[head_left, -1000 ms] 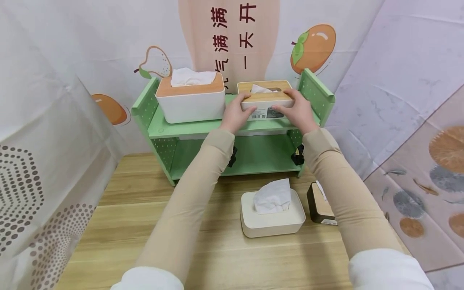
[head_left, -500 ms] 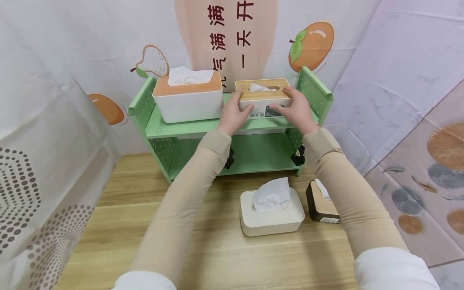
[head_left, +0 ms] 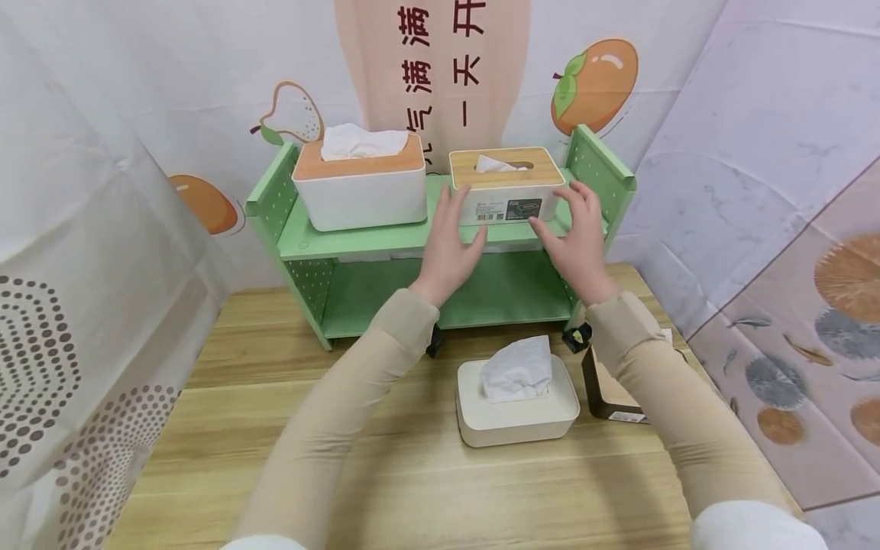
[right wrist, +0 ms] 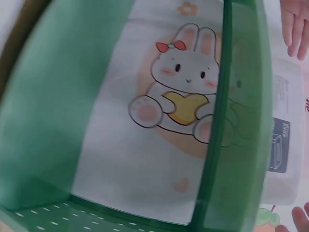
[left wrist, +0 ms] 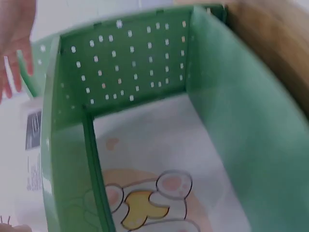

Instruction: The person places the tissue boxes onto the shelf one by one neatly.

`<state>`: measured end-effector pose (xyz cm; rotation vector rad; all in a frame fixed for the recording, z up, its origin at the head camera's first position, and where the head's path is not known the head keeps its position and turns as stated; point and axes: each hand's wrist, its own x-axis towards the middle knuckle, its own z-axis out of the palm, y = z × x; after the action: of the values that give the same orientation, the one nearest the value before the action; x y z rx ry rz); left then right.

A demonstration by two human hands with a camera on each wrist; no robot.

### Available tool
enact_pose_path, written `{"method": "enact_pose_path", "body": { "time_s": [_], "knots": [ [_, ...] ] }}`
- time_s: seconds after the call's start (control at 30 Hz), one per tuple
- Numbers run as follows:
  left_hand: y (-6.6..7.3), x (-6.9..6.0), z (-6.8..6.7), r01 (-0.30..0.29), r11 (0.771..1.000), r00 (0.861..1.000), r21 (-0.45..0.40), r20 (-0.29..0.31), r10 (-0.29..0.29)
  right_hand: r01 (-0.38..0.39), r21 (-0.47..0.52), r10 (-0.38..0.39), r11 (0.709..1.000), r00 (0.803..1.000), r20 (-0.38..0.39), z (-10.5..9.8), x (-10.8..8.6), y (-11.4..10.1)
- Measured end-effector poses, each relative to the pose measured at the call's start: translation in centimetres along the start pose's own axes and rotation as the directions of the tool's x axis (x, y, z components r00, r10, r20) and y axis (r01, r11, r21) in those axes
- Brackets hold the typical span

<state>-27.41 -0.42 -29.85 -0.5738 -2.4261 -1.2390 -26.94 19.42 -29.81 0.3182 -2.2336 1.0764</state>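
A white tissue box with a light wooden lid (head_left: pixel 509 179) stands at the right of the green shelf's top board (head_left: pixel 364 242). In front of its left end is my left hand (head_left: pixel 450 248), fingers spread and holding nothing. My right hand (head_left: pixel 576 241) is before its right end, fingers loosely bent and apart from the thumb, also without an object. The left wrist view shows the box's label side (left wrist: pixel 33 130) beyond the shelf edge, with fingers (left wrist: pixel 17 72) at upper left. In the right wrist view, the box (right wrist: pixel 285 140) lies between fingertips at the right edge.
A larger white tissue box with an orange-brown lid (head_left: pixel 364 195) is on the shelf's left. On the wooden table (head_left: pixel 275 428) sit a cream tissue box (head_left: pixel 516 424) and, by my right forearm, a dark one with a wooden top (head_left: pixel 612 389). Patterned cloth hangs behind.
Both hands have let go of the wooden-lidded box and drawn back from it toward me, the right one also a little to the right. The box stays on the shelf.
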Motion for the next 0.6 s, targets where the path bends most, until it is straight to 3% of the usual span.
{"method": "enact_pose_path", "body": {
  "time_s": [0.27,0.47,0.6],
  "knots": [
    [-1.3,-5.5,1.4,-0.031,0.995,0.999,-0.095,0.026,0.034,0.017,0.071,-0.019,0.997,1.0,0.024,0.1,-5.2,2.2],
    [-2.6,-9.2,2.2,-0.104,0.983,0.995,-0.151,-0.015,0.103,-0.018,0.064,0.01,0.998,0.993,0.118,0.0,-8.9,3.5],
    [-3.8,-11.2,2.8,-0.101,0.982,0.995,-0.16,0.005,0.103,-0.05,0.05,0.04,0.997,0.981,0.188,0.0,-11.1,4.3]
  ]
}}
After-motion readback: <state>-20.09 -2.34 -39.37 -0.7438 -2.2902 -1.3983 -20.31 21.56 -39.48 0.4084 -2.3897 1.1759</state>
